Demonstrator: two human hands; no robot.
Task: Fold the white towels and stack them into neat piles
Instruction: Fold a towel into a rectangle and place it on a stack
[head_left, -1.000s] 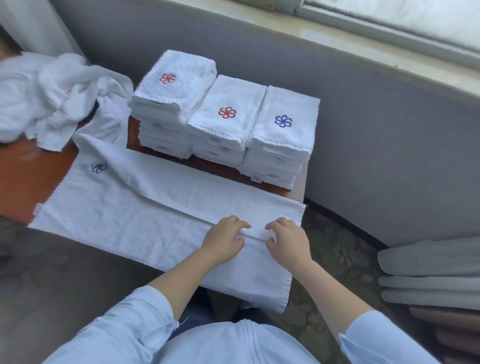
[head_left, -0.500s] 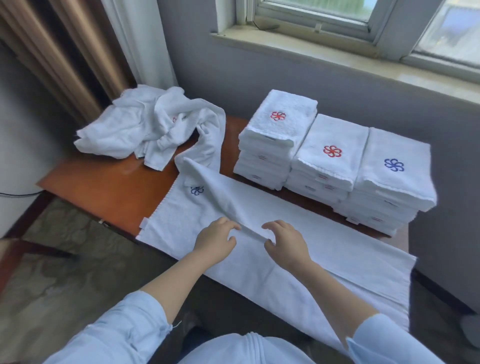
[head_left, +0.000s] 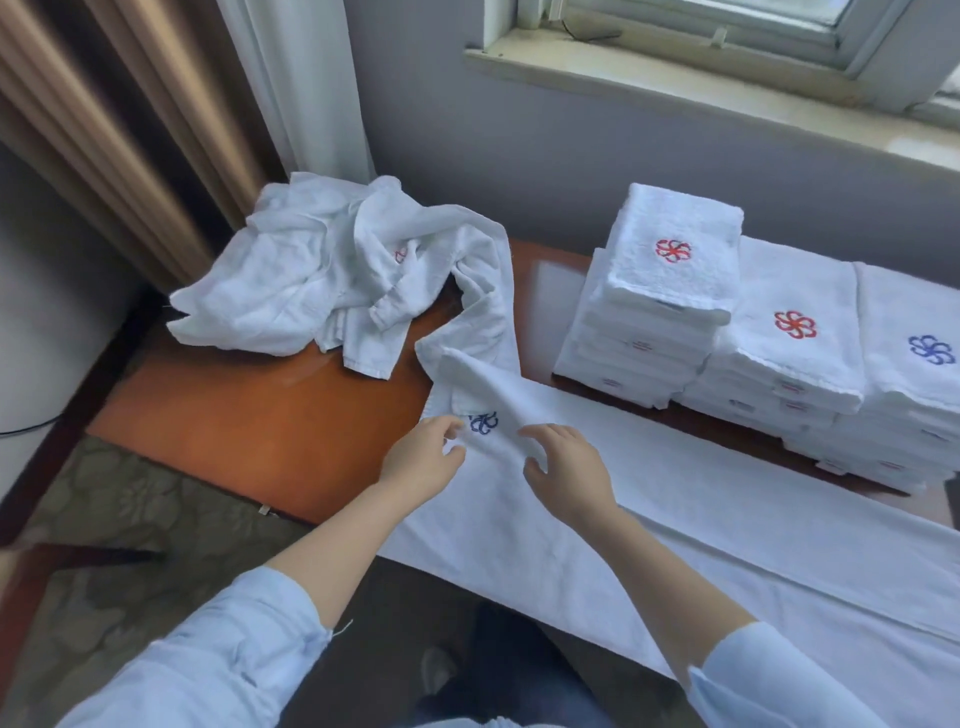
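In the head view, a long white towel (head_left: 649, 519) is seen spread along the near edge of the desk (head_left: 270, 415). Its long axis runs from the far left, by the blue emblem (head_left: 484, 422), towards the near right, where it passes out of frame. Its near margin hangs over the desk edge. A lengthwise flap has been turned over along the far side.

Both hands are placed at the towel's left end, so nearly all of its length lies to their right. The left hand (head_left: 421, 460) is set just left of the emblem, at the end hem. The right hand (head_left: 569, 475) is set just right of it, on the flap's edge. The fingers of both are half curled over the cloth, thumbs below; whether cloth is actually pinched cannot be told.

The left end is judged to be the part taken up next, and either hand is equally near it.

A heap of unfolded towels (head_left: 322, 270) lies beyond to the left, one of them touching the spread towel's corner. Three folded stacks (head_left: 670, 291) stand behind to the right.
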